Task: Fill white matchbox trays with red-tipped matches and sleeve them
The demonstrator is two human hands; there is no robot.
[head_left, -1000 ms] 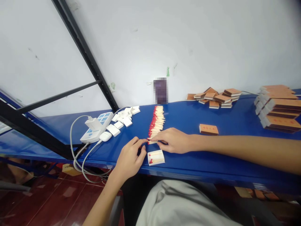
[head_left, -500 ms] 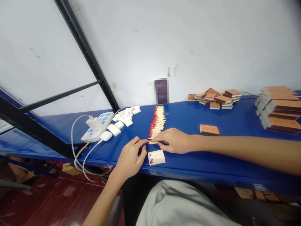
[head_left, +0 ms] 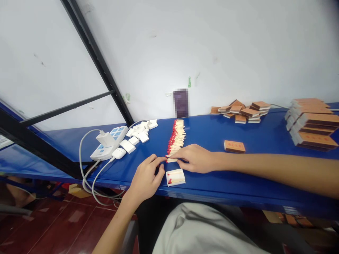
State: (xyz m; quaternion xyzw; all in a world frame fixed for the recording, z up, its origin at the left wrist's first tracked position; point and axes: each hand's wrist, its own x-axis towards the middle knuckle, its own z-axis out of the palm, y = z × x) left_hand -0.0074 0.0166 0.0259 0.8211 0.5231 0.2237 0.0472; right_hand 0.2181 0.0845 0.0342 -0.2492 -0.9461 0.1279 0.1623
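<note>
A long row of red-tipped matches (head_left: 177, 135) lies on the blue table (head_left: 212, 176). My right hand (head_left: 195, 158) rests on the near end of the row, fingers closed on a small bunch of matches. My left hand (head_left: 147, 177) meets it from the left, its fingertips pinching the red ends of the same bunch. Just in front of both hands sits an open white matchbox tray (head_left: 176, 177) with a few matches in it.
Several empty white trays (head_left: 137, 135) lie by a white power strip (head_left: 109, 143) with cables. One brown matchbox sleeve (head_left: 234, 146) lies alone; more are piled at the back (head_left: 242, 110) and stacked at the right (head_left: 312, 124). A black frame (head_left: 87, 49) crosses the left.
</note>
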